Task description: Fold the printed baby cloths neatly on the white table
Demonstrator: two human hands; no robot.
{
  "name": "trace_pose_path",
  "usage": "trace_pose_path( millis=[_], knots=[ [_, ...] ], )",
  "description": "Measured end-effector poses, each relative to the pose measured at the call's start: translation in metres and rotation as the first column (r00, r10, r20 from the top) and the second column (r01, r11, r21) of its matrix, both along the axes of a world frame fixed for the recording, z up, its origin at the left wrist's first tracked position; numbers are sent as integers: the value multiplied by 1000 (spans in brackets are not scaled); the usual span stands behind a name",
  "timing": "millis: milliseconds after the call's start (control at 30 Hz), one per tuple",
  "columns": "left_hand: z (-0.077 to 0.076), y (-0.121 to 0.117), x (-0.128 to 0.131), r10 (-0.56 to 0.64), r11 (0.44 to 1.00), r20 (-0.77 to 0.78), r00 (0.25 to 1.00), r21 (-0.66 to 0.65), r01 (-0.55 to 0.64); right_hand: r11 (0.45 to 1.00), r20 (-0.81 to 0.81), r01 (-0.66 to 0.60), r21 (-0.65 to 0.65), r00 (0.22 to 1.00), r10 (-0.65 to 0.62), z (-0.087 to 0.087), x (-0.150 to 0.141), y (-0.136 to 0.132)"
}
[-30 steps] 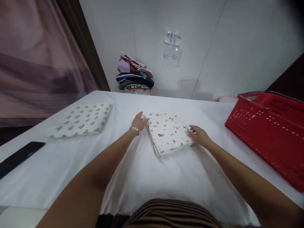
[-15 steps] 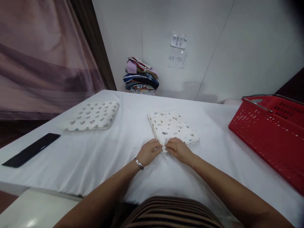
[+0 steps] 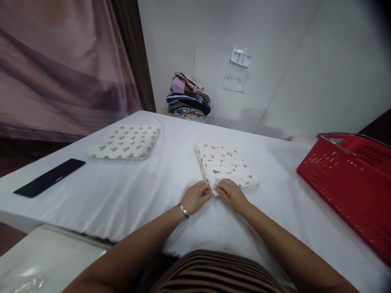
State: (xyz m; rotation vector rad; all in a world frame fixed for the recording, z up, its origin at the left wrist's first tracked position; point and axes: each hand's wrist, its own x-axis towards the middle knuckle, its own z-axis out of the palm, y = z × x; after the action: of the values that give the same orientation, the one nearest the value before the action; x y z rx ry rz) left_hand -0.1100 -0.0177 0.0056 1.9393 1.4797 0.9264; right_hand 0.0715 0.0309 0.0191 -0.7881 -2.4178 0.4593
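A folded white cloth (image 3: 226,165) with small printed figures lies in front of me on the white-covered table (image 3: 146,195). My left hand (image 3: 197,197), a silver band at its wrist, pinches the near corner of the cloth. Close beside it, my right hand (image 3: 232,195) has its fingers closed on the same corner. The fingertips almost meet, and they hide the very edge between them. Further left rests another folded cloth (image 3: 128,142), white with grey shapes, which neither hand touches.
A red plastic basket (image 3: 345,187) with a metal handle stands at the right. A dark flat panel (image 3: 50,177) lies near the left edge. Behind the table is a stack of folded fabrics (image 3: 188,99) against the wall, below paper signs (image 3: 235,80). A pink curtain (image 3: 61,73) hangs left.
The camera view has turned slightly, so the table and wall sit differently in the picture. Both hands stay at the cloth's near corner, with only small finger shifts.
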Motion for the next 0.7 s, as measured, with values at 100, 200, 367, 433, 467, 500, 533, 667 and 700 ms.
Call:
trace_pose_path(
  millis=[100, 200, 367, 433, 467, 500, 533, 667, 700],
  knots=[
    [0, 0, 0, 21, 999, -3, 1000, -27, -21, 1000, 30, -9, 26, 1000, 8, -1, -1, -1],
    [0, 1, -1, 22, 999, -2, 1000, -46, -22, 998, 87, -40, 55, 996, 35, -3, -1, -2],
    [0, 1, -1, 22, 996, -24, 999, -90, -24, 995, 161, -79, 65, 985, 68, -3, 0, 0],
    [0, 2, -1, 26, 994, -27, 999, -101, -28, 993, 170, -98, 60, 982, 87, -2, 1, 2],
    [0, 2, -1, 24, 994, -26, 999, -103, -27, 993, 172, -104, 57, 981, 93, -1, 1, 2],
    [0, 2, -1, 22, 995, -24, 999, -102, -25, 993, 174, -106, 55, 980, 95, 0, 2, 3],
    [-1, 2, -1, 20, 995, -22, 1000, -98, -22, 993, 179, -108, 53, 979, 97, 0, 2, 3],
    [-3, 2, -2, 14, 997, -23, 1000, -71, -16, 994, 185, -94, 61, 979, 81, -1, -1, 3],
    [-3, 2, -2, 14, 998, -24, 1000, -65, -15, 995, 174, -80, 66, 982, 68, -2, -2, 2]
  ],
)
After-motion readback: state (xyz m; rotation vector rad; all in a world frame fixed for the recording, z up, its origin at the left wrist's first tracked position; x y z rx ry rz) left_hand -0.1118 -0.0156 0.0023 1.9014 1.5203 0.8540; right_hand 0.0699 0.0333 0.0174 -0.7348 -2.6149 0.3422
